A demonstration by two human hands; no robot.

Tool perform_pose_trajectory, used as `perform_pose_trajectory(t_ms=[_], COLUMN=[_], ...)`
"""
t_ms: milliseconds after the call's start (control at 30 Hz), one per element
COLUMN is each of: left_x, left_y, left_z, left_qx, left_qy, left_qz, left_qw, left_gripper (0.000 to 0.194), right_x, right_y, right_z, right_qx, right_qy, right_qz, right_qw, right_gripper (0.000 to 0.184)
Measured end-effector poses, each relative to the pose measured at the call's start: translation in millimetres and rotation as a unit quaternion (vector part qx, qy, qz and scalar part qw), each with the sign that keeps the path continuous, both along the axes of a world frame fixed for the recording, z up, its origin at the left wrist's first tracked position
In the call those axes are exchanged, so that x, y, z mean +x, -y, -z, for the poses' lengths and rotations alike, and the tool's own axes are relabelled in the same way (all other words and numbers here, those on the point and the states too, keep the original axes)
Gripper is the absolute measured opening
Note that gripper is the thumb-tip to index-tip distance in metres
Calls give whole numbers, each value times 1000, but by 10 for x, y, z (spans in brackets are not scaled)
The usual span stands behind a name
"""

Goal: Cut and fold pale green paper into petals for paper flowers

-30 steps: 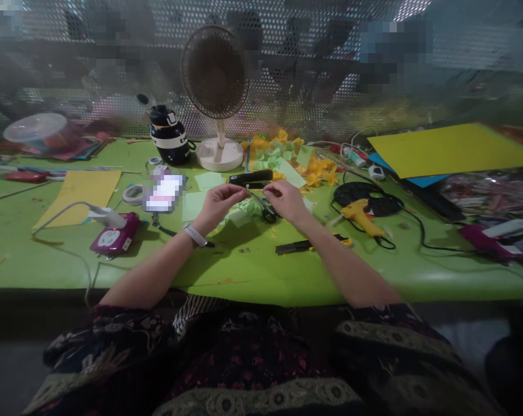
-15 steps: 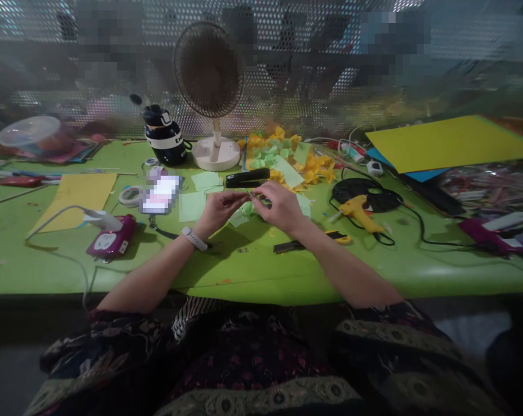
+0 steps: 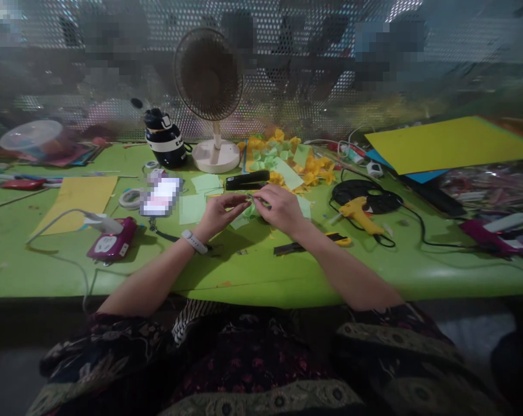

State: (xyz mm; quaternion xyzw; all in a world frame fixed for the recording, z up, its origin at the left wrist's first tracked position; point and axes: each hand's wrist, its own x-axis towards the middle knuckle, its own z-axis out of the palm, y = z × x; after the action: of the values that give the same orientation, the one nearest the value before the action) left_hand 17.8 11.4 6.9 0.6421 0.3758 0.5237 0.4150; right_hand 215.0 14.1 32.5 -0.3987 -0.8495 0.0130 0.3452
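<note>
My left hand, with a white band at the wrist, is closed with thumb and fingertips brought together. Facing it, my right hand pinches too, its fingers curled inward. Between the fingertips of both hands is a small piece of green paper, mostly hidden by the fingers. Under the hands lies some crumpled light green paper. Flat light green sheets are beside my left hand. Just beyond the hands rests a black stapler. A yellow-and-black cutter lies below my right wrist.
Yellow and green folded paper pieces are heaped behind the stapler. A yellow glue gun with a black cord lies to the right. At the back stand a fan and a dark bottle. A purple power strip is at left.
Both hands stay close together over the green paper. My left thumb has dropped slightly away from its fingers, and my right hand has tilted a little lower.
</note>
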Motion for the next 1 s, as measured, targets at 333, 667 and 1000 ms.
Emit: perform_pose_trajectory(t_ms=[333,667,1000], left_x=[-181,-213,-73], left_y=[-153,-208,-132], left_z=[-53,48,120], left_qx=[-20,-19,93], left_qy=[-35,-131,-230], left_qz=[-67,-8,-8], left_qw=[997,991,969], left_gripper=[18,18,20], right_x=[214,147,471], right_y=[-93,-78,-165], right_z=[-146,2,-386], right_qx=[-266,-280,-250], right_qy=[65,159,45], right_qz=[-69,-95,55], right_qw=[959,942,966], right_gripper=[11,14,7])
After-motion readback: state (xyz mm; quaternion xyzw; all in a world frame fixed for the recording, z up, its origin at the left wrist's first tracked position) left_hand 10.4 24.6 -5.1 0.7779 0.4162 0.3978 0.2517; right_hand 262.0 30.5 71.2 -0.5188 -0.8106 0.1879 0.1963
